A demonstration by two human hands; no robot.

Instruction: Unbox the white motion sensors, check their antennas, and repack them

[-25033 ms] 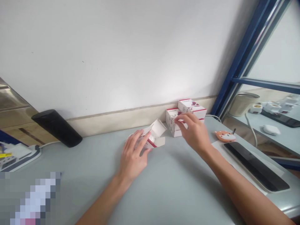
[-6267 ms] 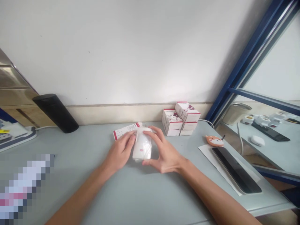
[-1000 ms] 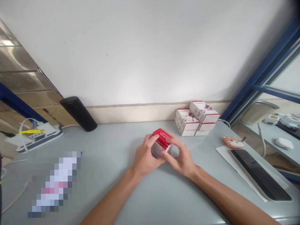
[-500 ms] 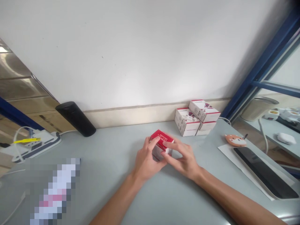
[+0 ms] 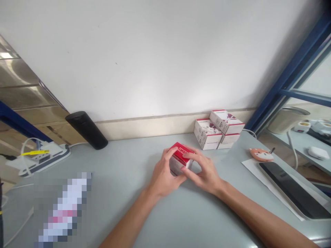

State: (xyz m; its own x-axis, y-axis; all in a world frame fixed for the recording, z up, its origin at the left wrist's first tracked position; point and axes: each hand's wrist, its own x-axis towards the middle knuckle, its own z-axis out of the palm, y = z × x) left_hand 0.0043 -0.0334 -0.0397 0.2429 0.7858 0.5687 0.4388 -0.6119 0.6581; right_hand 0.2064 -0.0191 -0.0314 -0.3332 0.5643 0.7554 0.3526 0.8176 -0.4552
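Observation:
A small white carton with a red top (image 5: 181, 156) stands on the grey table (image 5: 124, 165) in the middle of the view. My left hand (image 5: 163, 174) wraps its left side, fingers curled, the forefinger on the top edge. My right hand (image 5: 204, 170) grips the right side, its fingertips pressing on the red top flap. Both hands are closed on the carton. The lower part of the carton is hidden behind my fingers.
A stack of three like cartons (image 5: 218, 129) stands against the wall at the back right. A black cylinder (image 5: 86, 130) leans at the back left, a power strip (image 5: 41, 156) beyond it. An orange animal-shaped item (image 5: 261, 154) and a dark tablet (image 5: 294, 194) on paper lie right.
Over the last second the carton stayed between both hands; my right fingertips moved onto the red top. Earlier a white bagged item lay between my hands and the carton lay flat behind.

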